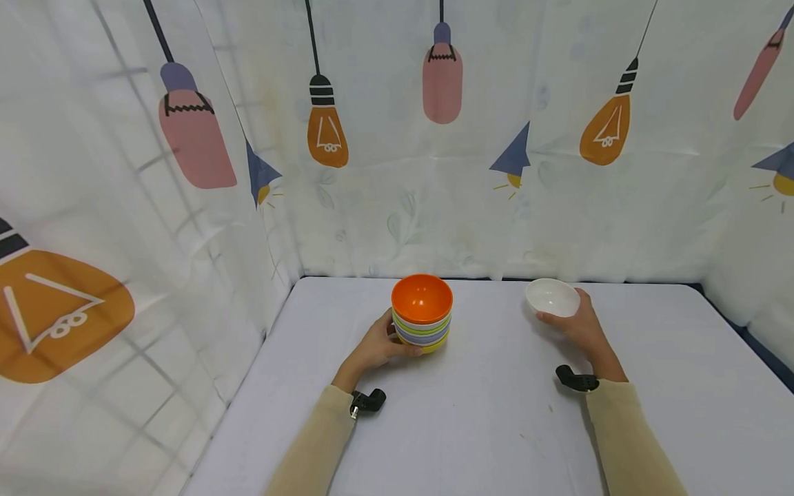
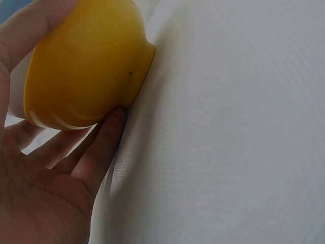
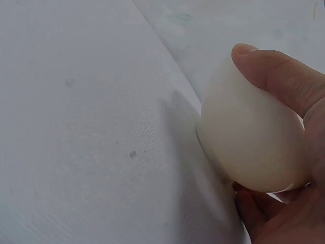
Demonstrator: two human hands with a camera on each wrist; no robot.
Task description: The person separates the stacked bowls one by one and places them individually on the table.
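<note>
My left hand holds a stack of bowls from its left side, left of the table's middle. An orange bowl tops the stack, with white, green and lavender rims below it. At the bottom is a yellow bowl; in the left wrist view its foot meets the cloth, the thumb on one side and the fingers on the other. Over at the right, near the table's back edge, my right hand grips a single white bowl by its right side. The right wrist view shows the thumb along this bowl's outer wall.
A white cloth covers the table. Behind it and along the left hangs a pale curtain printed with lamps and bulbs. On each wrist sits a black camera band, the left one and the right one.
</note>
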